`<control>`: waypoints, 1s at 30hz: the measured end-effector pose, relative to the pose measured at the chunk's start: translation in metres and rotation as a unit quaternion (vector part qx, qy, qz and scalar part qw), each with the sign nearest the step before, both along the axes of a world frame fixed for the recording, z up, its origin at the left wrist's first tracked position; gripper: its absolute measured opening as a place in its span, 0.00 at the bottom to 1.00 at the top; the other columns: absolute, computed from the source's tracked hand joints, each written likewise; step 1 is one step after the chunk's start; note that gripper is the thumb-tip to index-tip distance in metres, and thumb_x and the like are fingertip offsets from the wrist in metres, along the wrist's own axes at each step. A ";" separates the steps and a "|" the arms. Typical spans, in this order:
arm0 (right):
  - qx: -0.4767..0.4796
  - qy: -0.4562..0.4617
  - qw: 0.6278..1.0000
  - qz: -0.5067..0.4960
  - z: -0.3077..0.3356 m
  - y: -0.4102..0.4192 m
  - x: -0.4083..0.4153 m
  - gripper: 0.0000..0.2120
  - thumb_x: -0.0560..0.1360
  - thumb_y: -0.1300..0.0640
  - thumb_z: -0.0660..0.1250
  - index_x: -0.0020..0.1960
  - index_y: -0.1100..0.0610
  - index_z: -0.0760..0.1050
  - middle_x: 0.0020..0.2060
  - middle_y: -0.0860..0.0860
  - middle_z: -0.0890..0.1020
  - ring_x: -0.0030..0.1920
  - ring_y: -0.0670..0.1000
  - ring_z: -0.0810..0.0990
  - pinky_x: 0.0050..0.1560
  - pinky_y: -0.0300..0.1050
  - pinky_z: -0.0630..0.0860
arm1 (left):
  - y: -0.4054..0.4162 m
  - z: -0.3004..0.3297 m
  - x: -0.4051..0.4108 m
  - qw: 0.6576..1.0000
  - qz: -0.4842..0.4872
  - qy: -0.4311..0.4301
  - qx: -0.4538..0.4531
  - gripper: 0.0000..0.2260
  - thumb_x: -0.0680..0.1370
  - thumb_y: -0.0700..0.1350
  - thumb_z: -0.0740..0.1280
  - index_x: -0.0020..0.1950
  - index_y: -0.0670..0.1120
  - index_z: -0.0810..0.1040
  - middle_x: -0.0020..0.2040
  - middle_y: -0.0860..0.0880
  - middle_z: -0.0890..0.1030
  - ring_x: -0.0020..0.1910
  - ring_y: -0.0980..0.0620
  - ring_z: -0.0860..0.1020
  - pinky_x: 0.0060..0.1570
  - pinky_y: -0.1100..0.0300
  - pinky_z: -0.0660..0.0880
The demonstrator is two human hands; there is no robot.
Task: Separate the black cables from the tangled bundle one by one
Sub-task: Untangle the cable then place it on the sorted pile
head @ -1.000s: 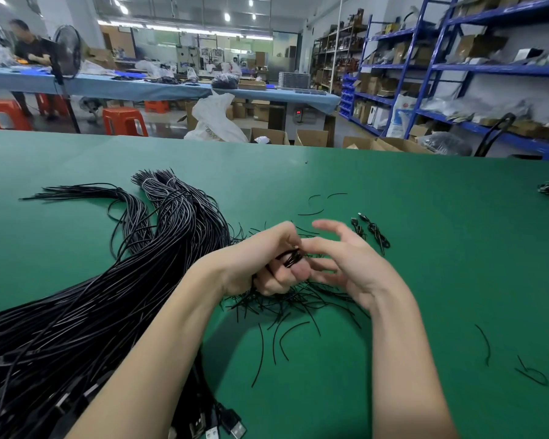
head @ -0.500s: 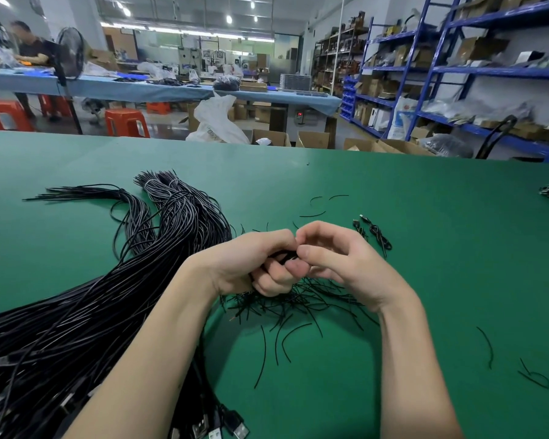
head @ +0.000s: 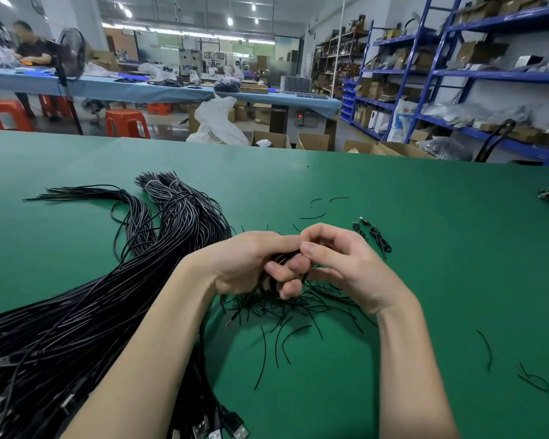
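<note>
At frame centre your right hand (head: 346, 264), splayed a second ago, has closed its grip beside the left hand (head: 254, 264), both pinching a small clump of black cables (head: 286, 258), so I judge one strand is being worked free. Two hands engaged; short cut pieces (head: 298, 312) beneath them too many to count. One large tangled bundle (head: 76, 312) lies lower left on the table (head: 425, 217), one coiled cable (head: 376, 234) just right.

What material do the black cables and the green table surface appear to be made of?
Black cables: probably plastic or rubber sheathing, smooth and slightly glossy; pale highlights run along the strands. Some ends carry what look like metal plugs. Green table surface: matte and even, perhaps a rubber or vinyl mat; the exact material cannot be told.
</note>
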State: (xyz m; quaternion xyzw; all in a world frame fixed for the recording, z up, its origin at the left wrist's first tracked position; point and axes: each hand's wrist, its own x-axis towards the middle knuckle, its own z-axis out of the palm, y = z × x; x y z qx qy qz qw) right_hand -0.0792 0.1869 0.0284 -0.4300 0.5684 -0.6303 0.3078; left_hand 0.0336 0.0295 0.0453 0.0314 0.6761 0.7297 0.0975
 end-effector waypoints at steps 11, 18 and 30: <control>-0.004 0.017 0.997 -0.074 -0.001 0.002 -0.009 0.06 0.80 0.61 0.68 0.55 0.63 0.78 0.40 0.52 0.86 0.44 0.49 0.85 0.48 0.43 0.82 | 0.014 0.004 -0.010 0.990 0.116 0.046 -0.072 0.17 0.86 0.49 0.55 0.39 0.44 0.69 0.27 0.51 0.63 0.29 0.53 0.72 0.36 0.62 0.69; -0.026 0.013 0.995 -0.097 -0.005 -0.005 -0.008 0.05 0.80 0.59 0.67 0.54 0.60 0.79 0.41 0.51 0.85 0.44 0.51 0.83 0.52 0.48 0.81 | 0.019 0.004 -0.014 0.982 0.168 0.056 -0.065 0.18 0.85 0.47 0.58 0.36 0.44 0.69 0.25 0.52 0.64 0.26 0.54 0.73 0.30 0.65 0.70; 0.144 0.260 0.937 -0.186 0.008 0.000 -0.014 0.12 0.72 0.42 0.76 0.51 0.46 0.83 0.49 0.41 0.86 0.56 0.41 0.82 0.64 0.47 0.76 | 0.015 -0.004 -0.015 0.978 0.190 0.008 -0.089 0.18 0.86 0.51 0.55 0.56 0.39 0.79 0.44 0.45 0.81 0.47 0.48 0.81 0.56 0.44 0.81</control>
